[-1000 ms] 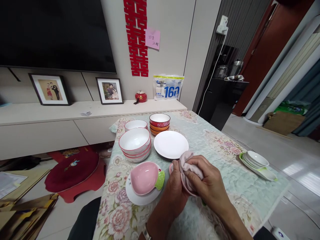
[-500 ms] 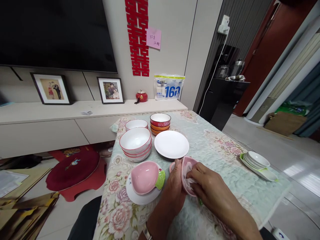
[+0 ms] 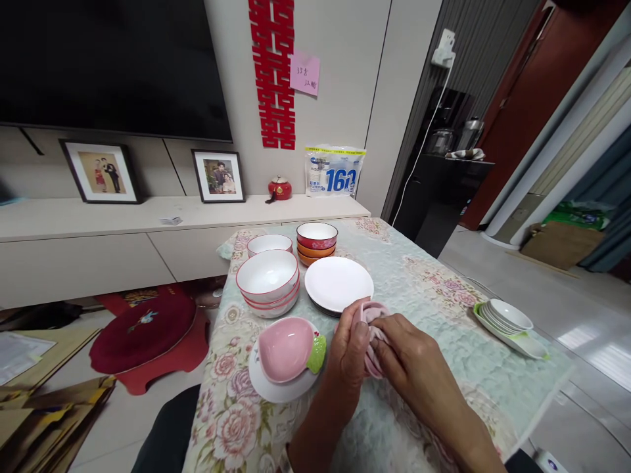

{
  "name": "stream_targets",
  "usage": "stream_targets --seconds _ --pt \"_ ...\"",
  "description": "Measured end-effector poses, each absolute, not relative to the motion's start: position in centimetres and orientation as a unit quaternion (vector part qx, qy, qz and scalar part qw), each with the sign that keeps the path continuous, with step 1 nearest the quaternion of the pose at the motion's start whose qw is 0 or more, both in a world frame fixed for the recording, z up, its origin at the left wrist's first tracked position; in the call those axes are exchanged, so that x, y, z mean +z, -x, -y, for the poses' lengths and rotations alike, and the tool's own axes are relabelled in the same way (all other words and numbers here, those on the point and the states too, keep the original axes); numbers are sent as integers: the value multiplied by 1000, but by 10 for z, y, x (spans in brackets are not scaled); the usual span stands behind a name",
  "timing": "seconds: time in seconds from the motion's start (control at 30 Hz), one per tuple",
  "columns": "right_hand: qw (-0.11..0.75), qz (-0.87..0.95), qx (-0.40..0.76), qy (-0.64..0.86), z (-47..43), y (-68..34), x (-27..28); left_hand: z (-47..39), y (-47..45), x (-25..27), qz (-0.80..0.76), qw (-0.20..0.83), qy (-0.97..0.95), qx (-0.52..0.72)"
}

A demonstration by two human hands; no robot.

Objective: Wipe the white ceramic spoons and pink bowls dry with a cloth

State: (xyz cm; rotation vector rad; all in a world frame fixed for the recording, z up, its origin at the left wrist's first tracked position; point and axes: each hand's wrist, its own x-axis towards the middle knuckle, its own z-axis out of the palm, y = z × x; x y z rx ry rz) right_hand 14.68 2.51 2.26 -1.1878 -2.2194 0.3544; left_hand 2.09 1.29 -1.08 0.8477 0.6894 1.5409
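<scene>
My left hand [image 3: 348,358] is closed round the side of a pink bowl [image 3: 373,307], which is tilted up on edge above the table. With my right hand [image 3: 411,351] I press a bunched white cloth [image 3: 373,358] against the inside of that bowl. Much of the bowl is hidden behind my fingers. To the left, a pink strawberry-shaped bowl [image 3: 286,350] with a green leaf handle rests on a white plate [image 3: 276,392]. Just beyond my hands lies a stack of plates with a white plate [image 3: 339,284] on top.
Red-rimmed white bowls [image 3: 269,276] are stacked at the table's left, near a stack with a red bowl [image 3: 317,235] on orange ones. Small white dishes [image 3: 510,314] sit on a leaf-edged tray at the right edge. A red stool [image 3: 148,341] stands left of the table.
The pink bowl has turned in my left hand, and my left fingers now wrap further over its rim. My right hand has shifted slightly with the cloth inside it. The other dishes have stayed put.
</scene>
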Motion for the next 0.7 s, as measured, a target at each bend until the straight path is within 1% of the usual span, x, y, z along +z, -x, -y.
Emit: stream_targets --seconds 0.13,0.23,0.37,0.5,0.6,0.7 --pt "311 816 315 371 -24 -148 35 -15 -13 -11 -358 508 -411 667" --pt "299 826 354 321 -26 -153 41 -16 -10 -11 -367 479 -427 674" --pt "251 857 323 313 -30 -161 40 -19 -8 -14 -384 461 -409 688" --pt "209 867 232 389 -35 -167 32 -22 -10 -17 -378 479 -366 702" --pt "220 857 174 433 -38 -168 24 -22 -12 -18 -370 507 -336 702" --pt "264 840 120 459 -39 -164 18 -22 -13 -18 -363 532 -316 696"
